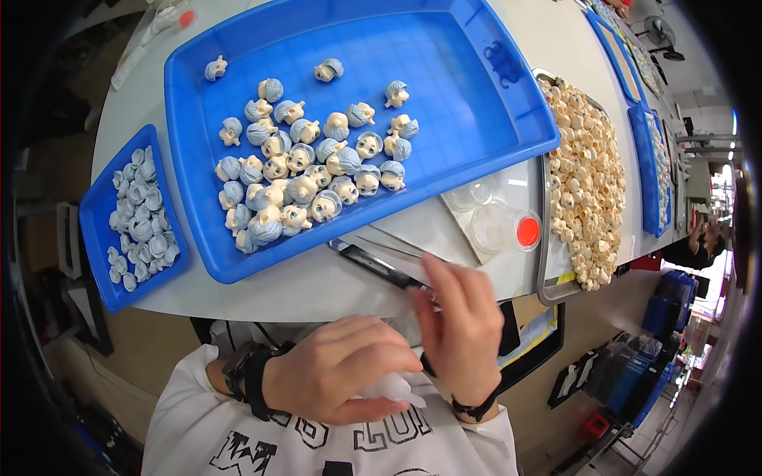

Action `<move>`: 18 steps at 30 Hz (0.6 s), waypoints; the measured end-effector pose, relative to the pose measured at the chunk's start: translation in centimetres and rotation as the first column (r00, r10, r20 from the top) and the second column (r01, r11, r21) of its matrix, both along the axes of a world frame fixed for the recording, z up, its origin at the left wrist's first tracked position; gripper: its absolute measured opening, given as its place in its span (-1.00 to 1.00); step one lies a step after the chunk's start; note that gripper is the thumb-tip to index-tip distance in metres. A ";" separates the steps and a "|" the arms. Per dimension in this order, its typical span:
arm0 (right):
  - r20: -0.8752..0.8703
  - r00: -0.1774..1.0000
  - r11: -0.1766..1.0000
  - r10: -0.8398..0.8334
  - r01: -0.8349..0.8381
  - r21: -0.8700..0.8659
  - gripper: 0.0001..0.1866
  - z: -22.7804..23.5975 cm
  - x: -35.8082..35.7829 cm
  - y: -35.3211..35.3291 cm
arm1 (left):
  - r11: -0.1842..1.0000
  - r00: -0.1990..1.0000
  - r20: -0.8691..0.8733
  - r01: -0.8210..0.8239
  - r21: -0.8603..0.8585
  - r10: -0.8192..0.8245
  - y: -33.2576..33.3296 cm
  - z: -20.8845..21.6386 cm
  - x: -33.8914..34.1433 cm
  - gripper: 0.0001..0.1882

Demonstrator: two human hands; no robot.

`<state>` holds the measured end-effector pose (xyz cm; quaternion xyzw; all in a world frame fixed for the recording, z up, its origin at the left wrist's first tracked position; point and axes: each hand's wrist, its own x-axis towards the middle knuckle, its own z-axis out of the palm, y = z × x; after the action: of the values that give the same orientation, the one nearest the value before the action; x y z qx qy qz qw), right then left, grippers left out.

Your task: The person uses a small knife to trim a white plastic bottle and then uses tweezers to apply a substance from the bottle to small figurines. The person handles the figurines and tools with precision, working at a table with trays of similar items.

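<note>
My left hand (337, 369) is closed around a small translucent white squeeze bottle (390, 389) in front of my shirt, its narrow tip pointing right. Beside it, my right hand (464, 329) is raised at the table's near edge, thumb and index finger curled toward each other; whatever may be between them is hidden. Just past those fingertips lie a black-handled cutter (377, 267) and a pair of metal tweezers (389, 240). Beyond them, a large blue tray (444, 79) holds many doll heads (302, 159) with pale blue hair, some with painted eyes turned up.
A smaller blue tray (119, 297) of pale blue hair pieces (141, 226) stands at left. At right, a metal tray (548, 282) is heaped with cream face parts (586, 182). Clear plastic cups (492, 228), one with a red disc, stand between. Another person (702, 242) is far right.
</note>
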<state>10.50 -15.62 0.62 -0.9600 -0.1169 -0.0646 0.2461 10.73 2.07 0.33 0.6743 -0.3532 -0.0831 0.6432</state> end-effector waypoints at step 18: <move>-0.081 0.997 0.977 0.012 0.005 0.214 -0.67 3.7 -1.4 -2.1 | 0.993 0.988 0.106 -0.105 -0.053 0.110 0.3 0.9 0.7 -0.59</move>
<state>9.08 -17.76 4.32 -0.9295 -0.1007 -0.0368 0.3528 11.46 2.42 1.20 0.6807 -0.3527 -0.0029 0.6420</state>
